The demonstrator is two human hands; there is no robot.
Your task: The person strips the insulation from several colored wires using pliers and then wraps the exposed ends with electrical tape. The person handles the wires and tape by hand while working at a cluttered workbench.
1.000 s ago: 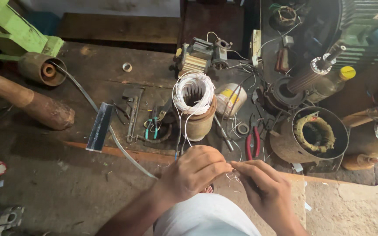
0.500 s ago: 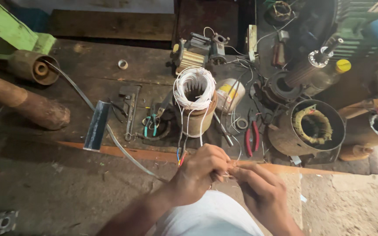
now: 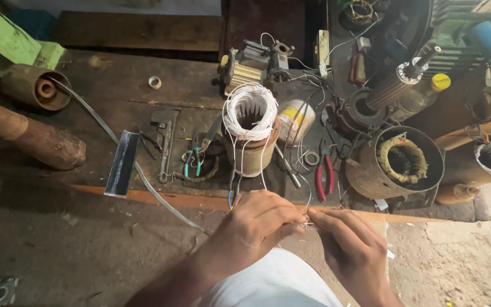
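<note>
- The left hand [image 3: 259, 224] and right hand [image 3: 353, 250] meet fingertip to fingertip, both pinched closed on thin white wire leads [image 3: 305, 223].
- The leads run up to a stator [image 3: 251, 133] with a white winding, standing upright on the bench [image 3: 115, 113].
- Red-handled pliers [image 3: 325, 173] lie just right of it.

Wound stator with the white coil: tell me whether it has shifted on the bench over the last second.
No. The wound stator stands in the same spot between the red-handled pliers and the blue-handled pliers; only the head camera's framing drifted.
</note>
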